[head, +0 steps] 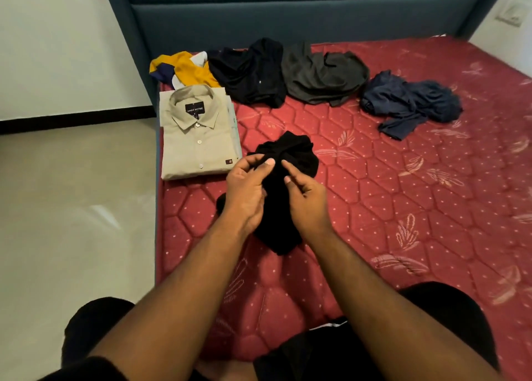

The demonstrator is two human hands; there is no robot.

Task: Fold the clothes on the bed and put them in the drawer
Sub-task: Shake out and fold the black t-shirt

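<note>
- Kneeling at the mattress [403, 207] edge, the person reaches both forearms forward over the red quilted surface.
- Black garment [283, 196]: bunched, lying on the mattress directly under and between the two hands, its upper part showing beyond the fingertips.
- Left hand [247, 190]: fingers curled, thumb and forefinger pinching a fold of the black garment at its upper left.
- Right hand [306, 199]: fingers partly curled with forefinger extended onto the cloth; whether it actually grips a fold cannot be told.
- Beige shirt [195, 138]: folded flat, collar up, buttoned, just left of the black garment at the mattress's left edge.
- Far row, left to right: yellow-and-white garment [187, 69], black heap [250, 72], grey heap [322, 75], navy heap [408, 101], all unfolded and well apart from the hands.
- Headboard [288, 14]: dark blue, padded, behind the row.
- Floor [72, 207]: pale, left of the bed.
</note>
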